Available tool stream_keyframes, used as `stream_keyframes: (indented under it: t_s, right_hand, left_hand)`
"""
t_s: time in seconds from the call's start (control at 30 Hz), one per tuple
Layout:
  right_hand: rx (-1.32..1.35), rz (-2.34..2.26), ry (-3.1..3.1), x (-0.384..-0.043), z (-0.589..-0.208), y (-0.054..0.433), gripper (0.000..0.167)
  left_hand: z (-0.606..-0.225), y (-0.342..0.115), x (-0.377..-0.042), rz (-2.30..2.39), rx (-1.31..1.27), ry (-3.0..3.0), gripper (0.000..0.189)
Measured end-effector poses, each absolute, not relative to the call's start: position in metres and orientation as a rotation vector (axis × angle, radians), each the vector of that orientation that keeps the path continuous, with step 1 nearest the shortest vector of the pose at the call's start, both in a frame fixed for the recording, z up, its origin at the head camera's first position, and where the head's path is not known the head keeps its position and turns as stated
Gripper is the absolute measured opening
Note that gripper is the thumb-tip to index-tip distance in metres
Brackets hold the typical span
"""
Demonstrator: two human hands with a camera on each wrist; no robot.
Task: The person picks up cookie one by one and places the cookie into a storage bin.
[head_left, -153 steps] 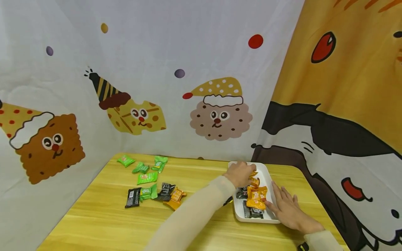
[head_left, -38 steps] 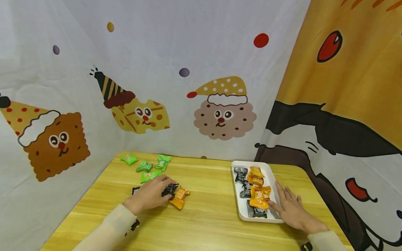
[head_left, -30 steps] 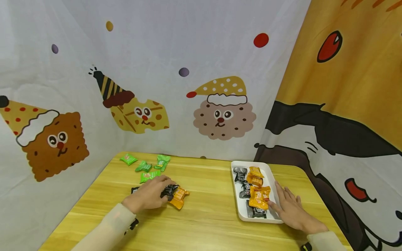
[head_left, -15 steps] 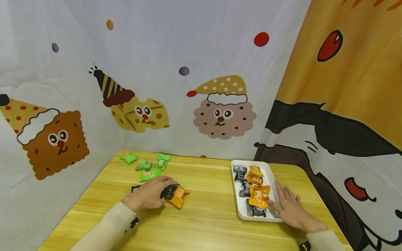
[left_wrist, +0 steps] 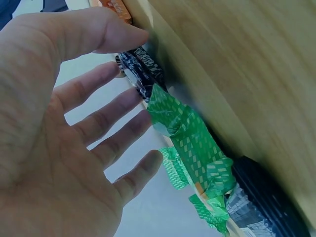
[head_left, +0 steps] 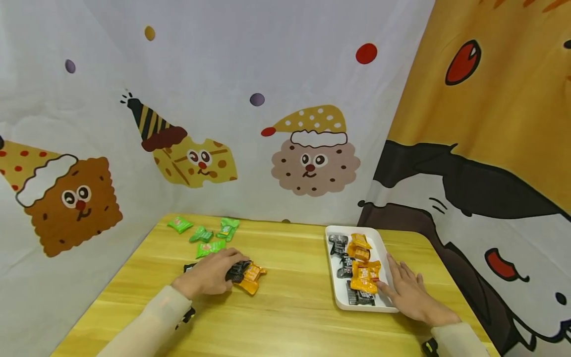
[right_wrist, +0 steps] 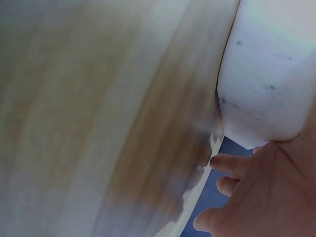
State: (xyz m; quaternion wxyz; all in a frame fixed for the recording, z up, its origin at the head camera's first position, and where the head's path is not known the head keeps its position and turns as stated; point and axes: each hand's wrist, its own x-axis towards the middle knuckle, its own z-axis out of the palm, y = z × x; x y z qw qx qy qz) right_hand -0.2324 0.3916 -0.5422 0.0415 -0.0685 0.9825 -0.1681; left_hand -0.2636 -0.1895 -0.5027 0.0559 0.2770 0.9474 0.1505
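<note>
My left hand (head_left: 209, 273) is low over the left cluster of wrapped candies, relaxed, with its thumb and index finger apart on either side of a black-wrapped candy (head_left: 238, 271). An orange-wrapped candy (head_left: 251, 279) lies against that one. In the left wrist view a green-wrapped candy (left_wrist: 190, 138) sits just beyond the fingertips, with another black candy (left_wrist: 252, 212) beside it. My right hand (head_left: 410, 294), fingers extended, rests along the right side of a white tray (head_left: 335, 292). Inside the tray lie several black candies (head_left: 359, 293) and orange candies (head_left: 365, 276).
Several green candies (head_left: 211, 248) are scattered toward the back left of the wooden table (head_left: 285, 317). A cloth with printed cartoon figures (head_left: 314, 166) hangs behind the table and along its right side.
My left hand, over the tray's far end about five seconds ago, is now at the left cluster. Within the last second its thumb has drawn back slightly. The right hand stays at the tray.
</note>
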Motion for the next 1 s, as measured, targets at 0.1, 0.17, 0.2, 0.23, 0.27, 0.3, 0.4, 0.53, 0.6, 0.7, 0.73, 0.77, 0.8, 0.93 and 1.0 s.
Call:
stream_keyframes:
  t_s: [0.1,0.17,0.2,0.23,0.27,0.3,0.4,0.53,0.6,0.7,0.73,0.77,0.8,0.93,1.0]
  right_hand:
    - [-0.213,-0.527,3.009,-0.2320,-0.5426,0.3910,0.102]
    - [-0.212,-0.531,3.009,-0.2323,-0.5428,0.3905,0.103]
    - [-0.209,-0.534,3.007,-0.2326,-0.5428,0.3902,0.103]
    - [-0.207,-0.536,3.003,-0.2329,-0.5429,0.3900,0.103]
    - [-0.205,-0.537,3.001,-0.2332,-0.5430,0.3898,0.104]
    - [-0.204,-0.536,3.000,-0.2334,-0.5429,0.3897,0.104]
    - [-0.204,-0.535,3.005,-0.2337,-0.5424,0.3898,0.103]
    - [-0.211,-0.534,3.006,-0.2333,-0.5414,0.3897,0.103]
    - [-0.208,-0.536,2.997,-0.2330,-0.5410,0.3891,0.103]
    - [-0.197,-0.550,2.983,-0.2331,-0.5407,0.3883,0.104]
    - [-0.198,-0.553,2.982,-0.2329,-0.5404,0.3880,0.104]
    - [-0.195,-0.553,2.982,-0.2329,-0.5404,0.3880,0.104]
    - [-0.194,-0.551,2.981,-0.2326,-0.5402,0.3879,0.105]
    - [-0.187,-0.535,2.979,-0.2313,-0.5398,0.3881,0.105]
    - [-0.180,-0.536,2.978,-0.2312,-0.5396,0.3882,0.105]
  left_hand:
    - [-0.5027,-0.1894,-0.2641,0.458,0.857,2.876,0.077]
    - [-0.5034,-0.1892,-0.2644,0.459,0.860,2.879,0.077]
    - [-0.5038,-0.1891,-0.2645,0.459,0.860,2.880,0.077]
    - [-0.5042,-0.1890,-0.2646,0.458,0.857,2.882,0.077]
    - [-0.5045,-0.1888,-0.2647,0.460,0.854,2.883,0.077]
    - [-0.5048,-0.1886,-0.2648,0.461,0.853,2.883,0.077]
    - [-0.5051,-0.1879,-0.2653,0.466,0.854,2.881,0.076]
    - [-0.5049,-0.1873,-0.2660,0.472,0.844,2.870,0.073]
    - [-0.5050,-0.1873,-0.2661,0.475,0.838,2.867,0.072]
    - [-0.5055,-0.1874,-0.2661,0.481,0.837,2.869,0.068]
    - [-0.5055,-0.1873,-0.2662,0.483,0.839,2.871,0.067]
    - [-0.5055,-0.1872,-0.2663,0.484,0.841,2.872,0.066]
    - [-0.5056,-0.1871,-0.2666,0.485,0.846,2.873,0.066]
    - [-0.5044,-0.1864,-0.2675,0.483,0.862,2.875,0.063]
    - [-0.5041,-0.1862,-0.2682,0.483,0.864,2.877,0.062]
